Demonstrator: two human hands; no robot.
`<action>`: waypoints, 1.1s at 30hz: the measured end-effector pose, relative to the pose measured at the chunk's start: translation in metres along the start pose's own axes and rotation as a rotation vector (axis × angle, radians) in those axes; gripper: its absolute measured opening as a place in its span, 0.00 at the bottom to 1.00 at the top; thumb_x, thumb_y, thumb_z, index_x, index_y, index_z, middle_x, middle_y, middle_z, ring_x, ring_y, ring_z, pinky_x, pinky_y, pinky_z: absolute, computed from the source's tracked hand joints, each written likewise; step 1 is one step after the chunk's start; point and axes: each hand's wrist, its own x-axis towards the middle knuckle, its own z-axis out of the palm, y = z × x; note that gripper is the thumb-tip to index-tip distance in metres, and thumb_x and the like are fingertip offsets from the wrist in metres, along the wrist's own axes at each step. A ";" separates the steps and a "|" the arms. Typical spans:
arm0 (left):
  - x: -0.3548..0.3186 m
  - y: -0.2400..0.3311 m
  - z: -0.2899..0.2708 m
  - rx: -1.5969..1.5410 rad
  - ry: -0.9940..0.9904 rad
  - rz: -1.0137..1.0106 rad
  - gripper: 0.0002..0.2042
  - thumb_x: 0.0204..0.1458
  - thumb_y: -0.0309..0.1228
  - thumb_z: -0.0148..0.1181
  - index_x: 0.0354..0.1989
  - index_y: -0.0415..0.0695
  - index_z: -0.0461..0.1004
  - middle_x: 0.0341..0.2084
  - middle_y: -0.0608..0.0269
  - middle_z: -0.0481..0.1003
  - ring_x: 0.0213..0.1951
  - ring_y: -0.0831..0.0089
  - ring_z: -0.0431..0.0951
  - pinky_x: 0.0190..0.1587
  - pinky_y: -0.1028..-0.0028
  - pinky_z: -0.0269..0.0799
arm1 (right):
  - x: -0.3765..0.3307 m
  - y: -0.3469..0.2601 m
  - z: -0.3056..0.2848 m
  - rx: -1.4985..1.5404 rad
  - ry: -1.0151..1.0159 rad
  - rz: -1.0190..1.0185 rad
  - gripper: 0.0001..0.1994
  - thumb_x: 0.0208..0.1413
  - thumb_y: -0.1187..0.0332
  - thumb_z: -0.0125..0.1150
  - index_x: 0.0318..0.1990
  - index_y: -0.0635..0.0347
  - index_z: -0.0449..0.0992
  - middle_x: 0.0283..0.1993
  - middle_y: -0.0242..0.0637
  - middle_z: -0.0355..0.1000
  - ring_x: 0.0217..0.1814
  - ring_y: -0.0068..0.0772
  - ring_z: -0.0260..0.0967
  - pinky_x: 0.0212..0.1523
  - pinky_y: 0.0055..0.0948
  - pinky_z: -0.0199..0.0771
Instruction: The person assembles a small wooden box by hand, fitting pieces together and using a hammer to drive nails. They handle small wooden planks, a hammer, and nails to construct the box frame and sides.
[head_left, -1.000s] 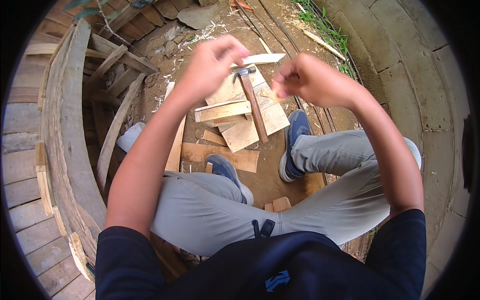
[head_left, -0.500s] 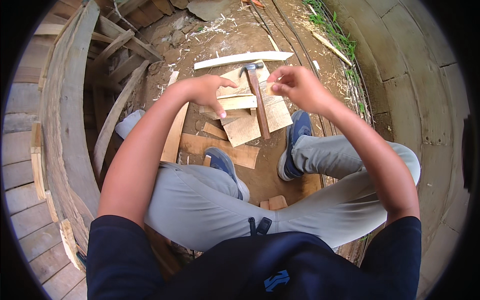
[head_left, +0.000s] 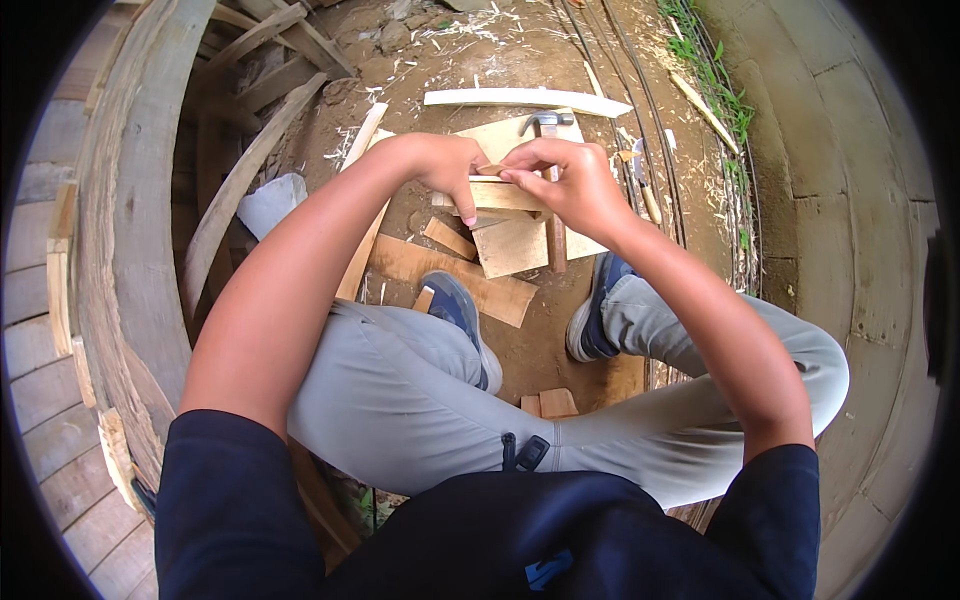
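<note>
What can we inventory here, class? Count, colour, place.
Small piece: one, brown, centre
Wooden bar: one, pale, centre
Hammer: one, brown handle, centre
Boards: count unclear, pale, beneath hammer
Strip: one, cream, beyond hammer
Knife: one, tan handle, right of hammer
Offcuts: several, brown, centre
Slab: one, whitish, left
Timbers: several, greyish, left
Shavings: many, pale, top
Plants: several, green, upper right
Wall: one, tan, right
Shoes: two, blue, centre
Trousers: one pair, grey, centre
Shirt: one, navy, bottom
Left hand, right hand: two, bare, by small piece
</note>
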 end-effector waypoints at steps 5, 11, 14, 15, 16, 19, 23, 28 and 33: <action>0.004 -0.002 0.001 -0.057 -0.075 0.045 0.31 0.36 0.36 0.83 0.53 0.42 0.81 0.45 0.53 0.84 0.44 0.62 0.83 0.50 0.65 0.75 | -0.004 0.001 -0.005 0.052 0.080 0.067 0.08 0.55 0.71 0.73 0.40 0.61 0.81 0.37 0.35 0.83 0.41 0.24 0.81 0.44 0.28 0.80; 0.001 0.006 0.000 -0.002 -0.073 0.003 0.31 0.37 0.31 0.82 0.55 0.48 0.81 0.43 0.61 0.85 0.44 0.67 0.83 0.49 0.67 0.75 | -0.013 0.009 -0.010 0.075 -0.030 0.089 0.08 0.54 0.73 0.72 0.38 0.62 0.79 0.35 0.35 0.82 0.40 0.25 0.81 0.44 0.29 0.80; 0.004 -0.005 0.005 -0.046 -0.056 0.035 0.32 0.36 0.30 0.83 0.56 0.49 0.81 0.44 0.61 0.85 0.44 0.68 0.83 0.49 0.67 0.75 | -0.014 0.011 -0.008 0.000 -0.068 0.025 0.08 0.54 0.74 0.71 0.38 0.62 0.78 0.35 0.37 0.82 0.40 0.29 0.82 0.44 0.30 0.80; 0.004 -0.004 0.005 -0.042 -0.055 0.029 0.33 0.36 0.30 0.83 0.56 0.49 0.81 0.44 0.61 0.85 0.44 0.68 0.83 0.49 0.67 0.75 | -0.015 0.010 -0.008 -0.032 -0.078 0.005 0.08 0.54 0.75 0.71 0.39 0.62 0.78 0.35 0.38 0.82 0.40 0.30 0.83 0.44 0.31 0.81; 0.005 -0.003 0.005 -0.038 -0.054 0.024 0.33 0.35 0.30 0.83 0.57 0.49 0.80 0.44 0.62 0.85 0.44 0.68 0.83 0.49 0.67 0.75 | -0.015 0.010 -0.009 -0.046 -0.076 -0.010 0.08 0.54 0.75 0.71 0.39 0.62 0.78 0.35 0.39 0.82 0.40 0.32 0.83 0.44 0.31 0.81; 0.003 -0.001 0.005 -0.036 -0.056 0.020 0.34 0.35 0.29 0.83 0.58 0.50 0.80 0.44 0.62 0.85 0.45 0.68 0.83 0.50 0.67 0.75 | -0.014 0.005 -0.012 -0.092 -0.090 -0.034 0.08 0.53 0.76 0.70 0.39 0.62 0.78 0.36 0.42 0.82 0.41 0.37 0.83 0.44 0.33 0.81; 0.004 0.001 0.004 -0.017 -0.058 0.006 0.36 0.36 0.29 0.83 0.60 0.52 0.79 0.45 0.63 0.85 0.45 0.69 0.82 0.49 0.67 0.75 | -0.015 0.008 -0.018 -0.153 -0.126 -0.051 0.08 0.53 0.75 0.70 0.39 0.62 0.77 0.37 0.43 0.82 0.41 0.42 0.83 0.44 0.35 0.82; 0.005 0.000 0.005 -0.039 -0.068 -0.031 0.36 0.36 0.29 0.83 0.60 0.53 0.79 0.46 0.64 0.85 0.45 0.69 0.82 0.48 0.67 0.76 | -0.012 0.010 -0.017 -0.305 -0.101 -0.202 0.08 0.52 0.74 0.70 0.39 0.60 0.77 0.35 0.43 0.80 0.39 0.49 0.80 0.42 0.41 0.79; 0.004 0.003 0.002 -0.035 -0.076 -0.017 0.32 0.36 0.30 0.82 0.56 0.51 0.81 0.44 0.65 0.85 0.44 0.69 0.82 0.48 0.67 0.75 | -0.012 0.010 -0.011 -0.268 -0.078 -0.088 0.09 0.53 0.72 0.70 0.39 0.58 0.77 0.35 0.45 0.77 0.39 0.53 0.78 0.40 0.43 0.77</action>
